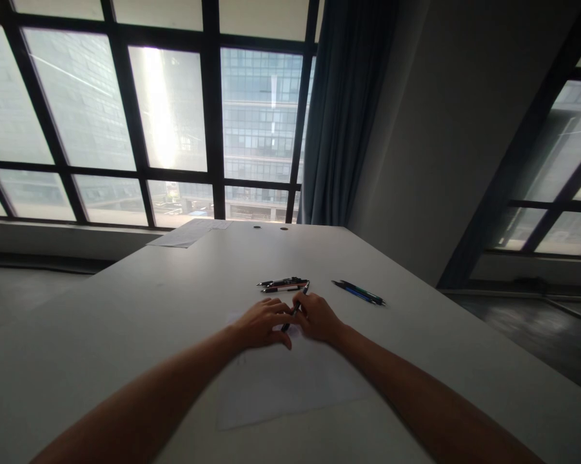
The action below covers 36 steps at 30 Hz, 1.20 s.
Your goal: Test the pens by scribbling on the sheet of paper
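Observation:
My right hand [319,317] is closed on a dark pen [297,307], which slants between my two hands with its upper end past my fingers. Beside it, my left hand [265,322] rests over the upper part of a white sheet of paper [290,386], thumb stretched out and fingers apart. Its forefinger reaches to the pen; whether it presses on it I cannot tell. Just beyond my hands lies a small group of pens [283,284], mostly black. To the right, a blue pen [356,293] and a dark green pen [367,293] lie side by side.
The white table [174,309] stretches away from me towards the windows [174,116]. Papers [186,234] lie at its far left corner. Two dark round spots [284,229] mark the far edge. A blue curtain [341,122] hangs behind, beside a grey wall [406,148].

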Motion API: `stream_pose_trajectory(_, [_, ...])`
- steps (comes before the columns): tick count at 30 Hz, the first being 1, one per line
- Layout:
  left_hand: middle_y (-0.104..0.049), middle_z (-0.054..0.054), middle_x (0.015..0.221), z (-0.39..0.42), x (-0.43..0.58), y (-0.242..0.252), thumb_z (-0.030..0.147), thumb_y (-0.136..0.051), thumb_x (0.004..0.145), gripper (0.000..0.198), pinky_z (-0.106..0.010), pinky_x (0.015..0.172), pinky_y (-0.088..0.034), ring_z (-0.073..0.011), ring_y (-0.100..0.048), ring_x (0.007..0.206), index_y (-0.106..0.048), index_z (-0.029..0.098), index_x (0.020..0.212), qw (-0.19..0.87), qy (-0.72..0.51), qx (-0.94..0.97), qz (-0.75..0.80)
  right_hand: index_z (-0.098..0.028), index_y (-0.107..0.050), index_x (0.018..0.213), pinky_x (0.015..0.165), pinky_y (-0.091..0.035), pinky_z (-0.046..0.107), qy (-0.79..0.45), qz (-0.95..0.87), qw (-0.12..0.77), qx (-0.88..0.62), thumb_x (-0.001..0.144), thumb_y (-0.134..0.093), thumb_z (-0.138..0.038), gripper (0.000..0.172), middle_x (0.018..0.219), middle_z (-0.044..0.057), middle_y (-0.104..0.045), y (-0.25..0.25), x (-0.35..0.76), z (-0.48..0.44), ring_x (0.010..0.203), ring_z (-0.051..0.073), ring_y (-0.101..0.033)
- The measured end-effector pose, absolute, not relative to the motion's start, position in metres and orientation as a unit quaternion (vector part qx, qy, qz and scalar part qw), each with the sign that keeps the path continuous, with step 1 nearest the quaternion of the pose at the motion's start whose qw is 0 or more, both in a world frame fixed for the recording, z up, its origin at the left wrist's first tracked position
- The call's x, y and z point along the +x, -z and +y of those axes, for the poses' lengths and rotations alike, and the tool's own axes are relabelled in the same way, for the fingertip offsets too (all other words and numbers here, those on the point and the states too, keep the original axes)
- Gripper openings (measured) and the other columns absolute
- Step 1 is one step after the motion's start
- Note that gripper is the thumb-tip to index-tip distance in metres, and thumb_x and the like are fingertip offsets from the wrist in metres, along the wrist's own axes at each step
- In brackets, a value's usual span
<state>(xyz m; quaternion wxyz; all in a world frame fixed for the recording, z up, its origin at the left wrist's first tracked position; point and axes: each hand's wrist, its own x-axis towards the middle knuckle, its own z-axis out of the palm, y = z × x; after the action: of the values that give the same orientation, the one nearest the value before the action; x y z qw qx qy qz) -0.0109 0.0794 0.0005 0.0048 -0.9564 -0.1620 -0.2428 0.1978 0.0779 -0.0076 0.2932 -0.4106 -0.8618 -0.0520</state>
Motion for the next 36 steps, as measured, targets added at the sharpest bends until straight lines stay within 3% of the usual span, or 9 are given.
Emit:
stream_pose_trajectory(6, [-0.06,-0.01,0.119,0.0811,-0.0116,0.0008,0.063,-0.05,0.084,0.059,-0.036,0.092,-0.044,-0.0239,-0.057,0.105,-0.053,0.027,0.13,0.008,0.249,-0.954,-0.169,-0.017,-0.056,0.088,0.062,-0.033,0.025,0.06,-0.83,0.312,-0.458,0.074,-0.05,-0.015,0.016,0.069,0.002,-0.06,0.0062,0.1964,0.0785,0.06,0.015,-0.049])
stream_pose_trajectory(12, [-0.064,-0.009,0.114,0.0797,-0.0115,-0.0012,0.054,-0.046,0.09,0.045,-0.034,0.092,-0.043,-0.0214,-0.058,0.101,-0.06,0.025,0.121,0.003,0.247,-0.956,-0.156,-0.018,-0.058,0.086,0.061,-0.034,0.025,0.05,-0.845,0.299,-0.441,0.074,-0.051,-0.014,0.014,0.069,0.002,-0.061,0.0077,0.1959,0.077,0.062,0.016,-0.052])
stream_pose_trajectory(19, [-0.061,-0.012,0.12,0.0811,-0.0112,0.0004,0.064,-0.051,0.082,0.062,-0.038,0.093,-0.043,-0.0253,-0.057,0.105,-0.054,0.023,0.129,0.013,0.258,-0.954,-0.155,-0.018,-0.056,0.087,0.062,-0.036,0.025,0.013,-0.818,0.326,-0.475,0.074,-0.05,-0.011,0.016,0.076,0.002,-0.066,0.0063,0.1954,0.0774,0.062,0.015,-0.056])
stream_pose_trajectory(25, [-0.063,-0.009,0.117,0.0822,-0.0119,0.0011,0.049,-0.044,0.093,0.043,-0.035,0.092,-0.043,-0.0212,-0.056,0.104,-0.056,0.025,0.127,0.03,0.257,-0.953,-0.156,-0.019,-0.055,0.088,0.059,-0.037,0.022,-0.029,-0.818,0.325,-0.473,0.075,-0.05,-0.012,0.015,0.074,0.002,-0.065,0.01,0.1988,0.081,0.062,0.015,-0.058])
stream_pose_trajectory(36, [-0.061,-0.009,0.12,0.081,-0.0127,-0.0008,0.058,-0.048,0.087,0.051,-0.037,0.092,-0.042,-0.023,-0.055,0.105,-0.056,0.027,0.127,0.054,0.248,-0.955,-0.153,-0.019,-0.056,0.086,0.058,-0.036,0.023,0.011,-0.815,0.311,-0.488,0.073,-0.052,-0.011,0.016,0.071,0.002,-0.065,0.0056,0.1946,0.0761,0.061,0.016,-0.058])
